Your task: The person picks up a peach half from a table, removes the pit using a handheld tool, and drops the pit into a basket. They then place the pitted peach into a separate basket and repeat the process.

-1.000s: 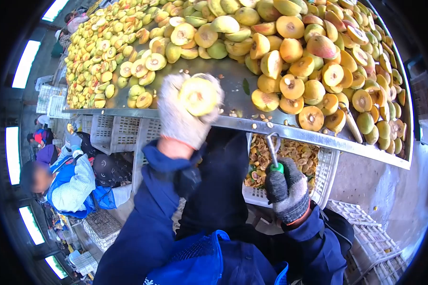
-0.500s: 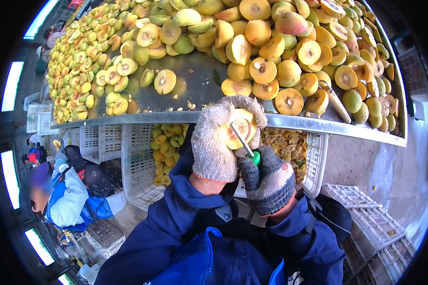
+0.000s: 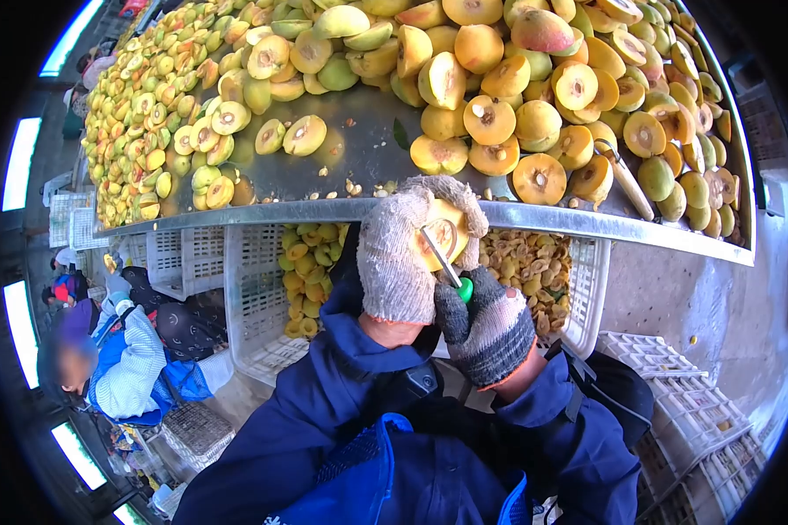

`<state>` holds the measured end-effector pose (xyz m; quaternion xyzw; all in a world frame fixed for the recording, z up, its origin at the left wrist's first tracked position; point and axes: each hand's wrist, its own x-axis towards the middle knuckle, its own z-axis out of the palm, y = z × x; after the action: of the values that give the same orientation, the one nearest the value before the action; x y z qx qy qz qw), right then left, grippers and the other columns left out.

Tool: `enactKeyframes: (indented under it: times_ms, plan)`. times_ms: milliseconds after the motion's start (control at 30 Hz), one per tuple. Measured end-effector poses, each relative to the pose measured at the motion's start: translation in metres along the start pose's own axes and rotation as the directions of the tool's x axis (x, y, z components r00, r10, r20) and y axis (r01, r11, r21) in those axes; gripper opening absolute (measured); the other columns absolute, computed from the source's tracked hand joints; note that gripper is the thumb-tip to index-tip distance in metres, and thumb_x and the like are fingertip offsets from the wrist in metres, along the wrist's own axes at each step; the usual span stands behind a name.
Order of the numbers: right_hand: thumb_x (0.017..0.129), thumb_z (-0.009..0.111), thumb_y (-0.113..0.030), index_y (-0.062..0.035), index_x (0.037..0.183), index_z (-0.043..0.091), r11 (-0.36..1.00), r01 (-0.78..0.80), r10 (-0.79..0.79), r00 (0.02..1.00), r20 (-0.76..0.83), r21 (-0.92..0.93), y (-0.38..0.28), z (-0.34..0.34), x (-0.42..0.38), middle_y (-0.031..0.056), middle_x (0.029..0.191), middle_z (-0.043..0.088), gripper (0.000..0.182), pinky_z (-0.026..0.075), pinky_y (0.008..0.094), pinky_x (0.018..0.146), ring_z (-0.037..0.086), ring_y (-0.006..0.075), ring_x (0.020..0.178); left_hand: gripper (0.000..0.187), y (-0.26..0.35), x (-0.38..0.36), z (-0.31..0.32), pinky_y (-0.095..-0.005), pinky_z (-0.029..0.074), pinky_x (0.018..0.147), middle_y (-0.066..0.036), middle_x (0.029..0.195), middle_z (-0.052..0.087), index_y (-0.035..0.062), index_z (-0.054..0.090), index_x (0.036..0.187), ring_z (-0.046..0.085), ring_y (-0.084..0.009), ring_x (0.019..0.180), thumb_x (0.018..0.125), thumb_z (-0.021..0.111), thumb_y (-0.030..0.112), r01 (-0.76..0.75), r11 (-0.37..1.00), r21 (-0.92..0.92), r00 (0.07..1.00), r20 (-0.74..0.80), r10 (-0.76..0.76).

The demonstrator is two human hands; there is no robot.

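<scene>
My left hand (image 3: 400, 267), in a thick pale knitted glove, is wrapped round a yellow peach half (image 3: 431, 255), cut face toward me. In a grey-and-white glove, my right hand (image 3: 492, 337) closes on a pitting tool (image 3: 466, 290) with a green handle and a thin metal shaft. The shaft crosses the cut face, its tip by the ring of the pit hollow. Both hands are just in front of the metal table's edge (image 3: 324, 211). Behind them, many cut peach halves (image 3: 539, 179) are heaped on the table.
A wooden-handled tool (image 3: 630, 185) lies among the fruit at right. Below the table edge, one crate (image 3: 254, 297) holds peach halves and another (image 3: 589, 289) holds brownish scraps. White crates (image 3: 687, 411) are stacked at lower right. Another person (image 3: 131, 367) sits at left.
The tool and right hand have shifted slightly left and the peach half has turned a little in my left hand. The view has also shifted slightly.
</scene>
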<state>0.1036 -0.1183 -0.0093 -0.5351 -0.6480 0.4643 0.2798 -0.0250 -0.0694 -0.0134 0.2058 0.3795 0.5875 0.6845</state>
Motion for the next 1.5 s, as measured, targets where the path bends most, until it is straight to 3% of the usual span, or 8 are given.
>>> enactKeyframes:
  times_ms: [633, 900, 1133, 1200, 1267, 1367, 1433, 1500]
  plan:
    - [0.097, 0.063, -0.029, -0.0004, 0.102, 0.060, 1.000, -0.024, 0.025, 0.999, -0.027, 0.009, 0.006, 0.005, 0.001, 0.0246, 0.073, 0.064, 0.029, 0.049, 0.0508, 0.056, 0.063, 0.0451, 0.066, 0.038, -0.007, -0.005, 0.010, -0.0299, 0.054, 0.067, -0.015, 0.086, 0.068, -0.0034, 0.064, 0.100, 0.065, -0.0210, 0.076, 0.098, 0.050, 0.032, -0.071, 0.997, 0.037, 0.972, -0.221, 0.078]
    - [0.098, 0.059, -0.026, 0.0008, 0.107, 0.064, 0.988, -0.019, 0.010, 0.998, 0.055, 0.154, 0.007, 0.005, 0.002, 0.0252, 0.077, 0.064, 0.029, 0.050, 0.0498, 0.059, 0.064, 0.0451, 0.070, 0.042, -0.002, 0.002, -0.010, -0.0299, 0.051, 0.054, -0.016, 0.083, 0.067, -0.0035, 0.064, 0.099, 0.062, -0.0214, 0.063, 0.097, 0.050, 0.036, -0.006, 0.998, 0.063, 0.999, 0.045, 0.003]
    - [0.101, 0.054, -0.026, 0.0005, 0.090, 0.062, 0.947, 0.001, -0.066, 0.979, 0.190, 0.323, 0.013, -0.003, -0.002, 0.0172, 0.066, 0.059, 0.030, 0.048, 0.0404, 0.057, 0.059, 0.0310, 0.059, 0.043, 0.000, 0.005, 0.002, -0.0330, 0.048, 0.050, -0.021, 0.081, 0.063, -0.0040, 0.061, 0.098, 0.059, -0.0276, 0.061, 0.097, 0.045, 0.036, 0.069, 0.992, -0.110, 0.992, -0.096, -0.079]
    - [0.102, 0.054, -0.028, -0.0002, 0.088, 0.061, 0.955, 0.080, -0.140, 0.970, 0.198, 0.286, 0.016, -0.010, -0.003, 0.0148, 0.064, 0.058, 0.032, 0.047, 0.0384, 0.056, 0.057, 0.0263, 0.058, 0.044, 0.010, 0.009, -0.007, -0.0341, 0.046, 0.047, -0.022, 0.075, 0.062, -0.0050, 0.062, 0.093, 0.058, -0.0285, 0.058, 0.094, 0.047, 0.036, 0.280, 0.960, -0.019, 0.929, 0.257, -0.266]
    - [0.103, 0.052, -0.039, -0.0026, 0.086, 0.060, 0.659, -0.584, 0.169, 0.729, 0.663, 0.474, 0.013, -0.020, -0.006, 0.0083, 0.063, 0.058, 0.041, 0.044, 0.0336, 0.052, 0.056, 0.0184, 0.056, 0.047, 0.003, 0.006, 0.007, -0.0349, 0.044, 0.045, -0.022, 0.069, 0.060, -0.0055, 0.062, 0.089, 0.055, -0.0277, 0.053, 0.092, 0.048, 0.039, 0.263, 0.961, 0.086, 0.958, 0.099, -0.270]
    - [0.102, 0.049, -0.051, -0.0059, 0.077, 0.055, 0.558, -0.511, 0.080, 0.818, 0.570, 0.654, 0.011, -0.013, -0.018, 0.0044, 0.058, 0.055, 0.052, 0.040, 0.0269, 0.042, 0.053, 0.0140, 0.045, 0.047, -0.009, 0.007, 0.000, -0.0354, 0.045, 0.046, -0.022, 0.073, 0.061, -0.0048, 0.062, 0.089, 0.056, -0.0279, 0.056, 0.093, 0.047, 0.040, 0.084, 0.956, 0.281, 0.987, 0.109, -0.118]
    - [0.101, 0.050, -0.055, -0.0079, 0.072, 0.051, 0.288, -0.527, 0.052, 0.842, 0.536, 0.800, 0.006, -0.005, -0.023, 0.0053, 0.051, 0.050, 0.055, 0.038, 0.0267, 0.033, 0.045, 0.0145, 0.034, 0.048, -0.005, 0.006, 0.017, -0.0361, 0.046, 0.047, -0.022, 0.078, 0.061, -0.0045, 0.062, 0.090, 0.056, -0.0282, 0.057, 0.093, 0.047, 0.040, 0.207, 0.967, -0.146, 0.975, 0.118, -0.191]
    - [0.100, 0.050, -0.056, -0.0079, 0.072, 0.051, 0.204, -0.566, 0.024, 0.818, 0.574, 0.798, 0.007, -0.002, -0.025, 0.0054, 0.050, 0.049, 0.056, 0.038, 0.0274, 0.033, 0.044, 0.0150, 0.033, 0.048, -0.007, 0.009, 0.015, -0.0363, 0.047, 0.048, -0.022, 0.079, 0.061, -0.0045, 0.062, 0.090, 0.056, -0.0284, 0.057, 0.094, 0.047, 0.041, 0.139, 0.980, -0.143, 0.979, 0.166, -0.115]
